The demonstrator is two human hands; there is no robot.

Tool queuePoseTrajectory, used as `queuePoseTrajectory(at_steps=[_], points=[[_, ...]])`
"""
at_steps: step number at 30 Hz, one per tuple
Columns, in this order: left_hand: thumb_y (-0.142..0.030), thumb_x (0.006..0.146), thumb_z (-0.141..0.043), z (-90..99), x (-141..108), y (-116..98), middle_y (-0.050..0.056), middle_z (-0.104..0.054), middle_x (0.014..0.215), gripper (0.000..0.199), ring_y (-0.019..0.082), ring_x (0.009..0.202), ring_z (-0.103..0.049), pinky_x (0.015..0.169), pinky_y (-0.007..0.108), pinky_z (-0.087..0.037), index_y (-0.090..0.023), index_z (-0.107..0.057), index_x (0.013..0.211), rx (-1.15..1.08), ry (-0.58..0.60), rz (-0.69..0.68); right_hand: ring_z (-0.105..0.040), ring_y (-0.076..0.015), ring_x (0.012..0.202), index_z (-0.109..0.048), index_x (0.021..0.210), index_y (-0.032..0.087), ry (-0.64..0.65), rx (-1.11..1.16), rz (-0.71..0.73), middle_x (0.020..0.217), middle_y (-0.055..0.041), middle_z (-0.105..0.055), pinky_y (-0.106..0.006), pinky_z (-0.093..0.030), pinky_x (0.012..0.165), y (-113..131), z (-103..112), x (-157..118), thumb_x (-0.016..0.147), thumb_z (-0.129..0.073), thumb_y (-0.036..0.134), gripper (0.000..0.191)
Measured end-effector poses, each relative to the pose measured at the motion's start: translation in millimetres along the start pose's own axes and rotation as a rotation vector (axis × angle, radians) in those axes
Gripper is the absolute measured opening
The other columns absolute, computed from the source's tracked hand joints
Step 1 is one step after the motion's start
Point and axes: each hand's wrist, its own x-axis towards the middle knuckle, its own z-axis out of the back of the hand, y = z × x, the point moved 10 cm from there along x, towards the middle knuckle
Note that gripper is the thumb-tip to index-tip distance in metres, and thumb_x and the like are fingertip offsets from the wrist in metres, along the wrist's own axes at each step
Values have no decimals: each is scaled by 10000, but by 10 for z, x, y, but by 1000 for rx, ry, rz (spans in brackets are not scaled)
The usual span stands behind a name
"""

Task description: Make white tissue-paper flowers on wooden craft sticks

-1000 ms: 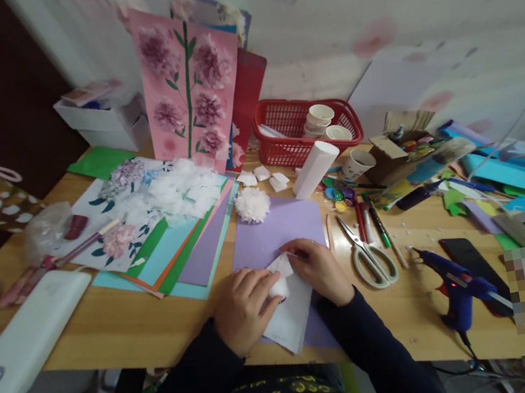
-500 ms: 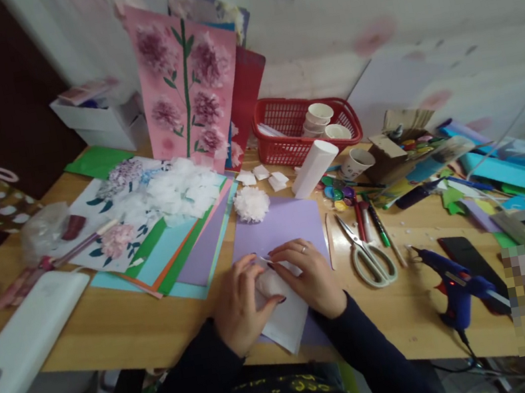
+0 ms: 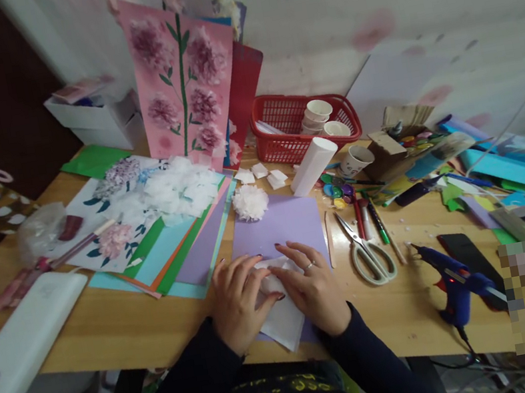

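Observation:
A white piece of thin paper (image 3: 284, 328), folded or layered, lies on a purple sheet (image 3: 291, 218) at the table's front edge. My left hand (image 3: 242, 298) curves over its left side, thumb and fingertips gripping it. From the right, my right hand (image 3: 311, 286), wearing a ring, presses and grips the paper's upper part with thumb and index finger. The fingers partly cover the paper between them, so its folds are hard to make out. A white paper pompom flower (image 3: 250, 203) rests at the purple sheet's far left corner.
Right of the sheet lie scissors (image 3: 370, 255), a brush and pens, and a blue glue gun (image 3: 455, 281) beside a phone (image 3: 470, 261). Colored papers (image 3: 192, 259) and white paper petals (image 3: 185, 190) are left. Behind stand a white roll (image 3: 314, 166) and a red basket (image 3: 279, 146).
My fingers have moved from a raised pinch at the paper's top to lower down, flatter on it. The right fingers are spread more. The paper stays between my hands.

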Motion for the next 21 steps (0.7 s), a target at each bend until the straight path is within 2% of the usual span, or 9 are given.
queuePoseTrajectory(at_steps=[4, 7, 10, 13, 15, 18, 21], points=[[-310, 809, -672, -13, 5, -19, 41, -698, 1105, 136, 258, 1069, -589, 1006, 477, -291, -229, -640, 914, 11, 17, -16, -449, -292, 1224, -700, 1039, 225, 20, 17, -29, 1264, -126, -592, -501, -463, 931, -42, -46, -24, 867, -520, 109, 274], [-302, 824, -659, -34, 8, -32, 26, -705, 1104, 131, 257, 1082, -586, 1021, 483, -266, -237, -654, 937, 10, 41, -28, -434, -295, 1241, -701, 1029, 230, 34, 64, -33, 1264, -125, -590, -503, -455, 942, -77, -52, -33, 869, -516, 115, 270], [-301, 818, -672, -45, 9, -38, 5, -712, 1098, 139, 261, 1094, -581, 1033, 498, -238, -239, -659, 942, 3, 48, -32, -470, -274, 1213, -660, 1087, 222, 45, 150, -108, 1237, -117, -604, -472, -447, 956, -229, -11, -14, 891, -488, 146, 272], [-304, 807, -689, -54, 4, -46, -14, -731, 1039, 154, 256, 1068, -593, 1046, 508, -212, -236, -661, 942, -13, 46, -40, -586, -250, 1040, -613, 1132, 183, 47, 171, -348, 1104, -126, -661, -424, -464, 901, -561, 46, 3, 930, -445, 255, 272], [-302, 815, -682, -56, -1, -48, -16, -740, 991, 160, 239, 1040, -606, 1056, 501, -204, -233, -663, 957, -28, 39, -43, -629, -238, 889, -635, 1058, 172, 111, 168, -480, 959, -110, -695, -384, -478, 811, -718, 10, 7, 934, -437, 347, 292], [-301, 846, -645, -62, -8, -56, -2, -741, 966, 146, 200, 975, -633, 1064, 472, -221, -225, -667, 969, -49, 36, -47, -622, -204, 719, -653, 899, 175, 255, 198, -566, 785, -66, -687, -306, -463, 657, -776, -129, 24, 884, -510, 417, 281], [-294, 869, -616, -83, -11, -72, 11, -738, 972, 135, 177, 926, -652, 1064, 458, -227, -211, -664, 964, -75, 57, -55, -582, -171, 625, -623, 766, 183, 310, 203, -606, 691, -32, -652, -260, -412, 556, -772, -202, 43, 840, -558, 391, 231]])
